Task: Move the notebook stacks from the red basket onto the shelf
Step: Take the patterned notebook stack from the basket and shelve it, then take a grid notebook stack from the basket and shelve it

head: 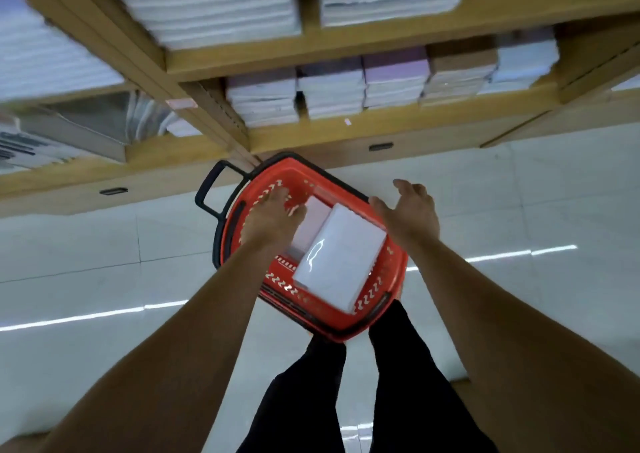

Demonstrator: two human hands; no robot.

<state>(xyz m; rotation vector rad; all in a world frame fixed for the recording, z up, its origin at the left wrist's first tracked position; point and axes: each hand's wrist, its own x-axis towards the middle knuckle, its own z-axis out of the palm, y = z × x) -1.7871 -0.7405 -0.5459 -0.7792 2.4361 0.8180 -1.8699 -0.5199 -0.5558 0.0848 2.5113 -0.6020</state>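
A red basket (388, 279) with black handles stands on the floor in front of the wooden shelf (398, 125). Inside it lie two white wrapped notebook stacks: a near one (341, 258) and a far one (313, 222), partly under it. My left hand (272, 220) reaches down into the basket at the far stack's left side, fingers spread, and I cannot tell whether it touches the stack. My right hand (410, 212) hovers over the basket's right rim, fingers open and holding nothing.
The lowest shelf bay holds several notebook stacks (363, 85) side by side. Taller white stacks (214, 6) fill the bay above. My legs in black trousers (363, 393) stand right behind the basket on the pale tiled floor (519, 193).
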